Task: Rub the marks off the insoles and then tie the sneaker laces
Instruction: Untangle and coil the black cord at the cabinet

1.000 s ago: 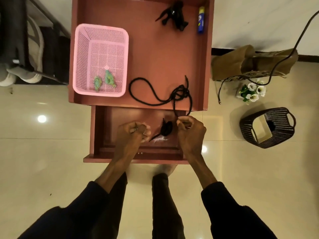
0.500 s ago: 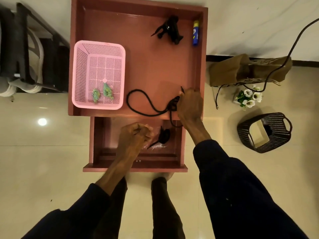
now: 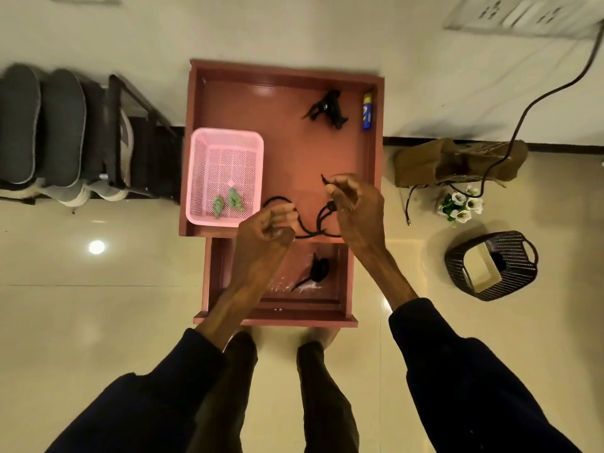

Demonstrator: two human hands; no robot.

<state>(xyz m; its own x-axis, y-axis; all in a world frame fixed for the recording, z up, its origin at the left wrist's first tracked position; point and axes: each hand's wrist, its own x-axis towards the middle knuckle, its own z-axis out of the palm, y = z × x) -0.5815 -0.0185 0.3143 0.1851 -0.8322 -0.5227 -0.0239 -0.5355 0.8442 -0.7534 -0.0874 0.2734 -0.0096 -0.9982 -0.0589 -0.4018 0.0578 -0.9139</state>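
The lace [image 3: 307,231] lies loose on the desk [image 3: 287,152], threaded through no sneaker, so tying looks some way off. The right hand [image 3: 356,207] pinches its tip, and the left hand [image 3: 261,232] curls its fingers [image 3: 281,211] round its middle. Insoles [image 3: 63,125] stand on a rack [image 3: 113,132]; whether they bear marks is too blurred to judge.

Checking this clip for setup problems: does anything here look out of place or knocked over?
The black wicker basket looks tipped on its side on the floor, right of the table. The black lace is loose on the table, pinched by the right hand, in no sneaker. The drawer stands open.
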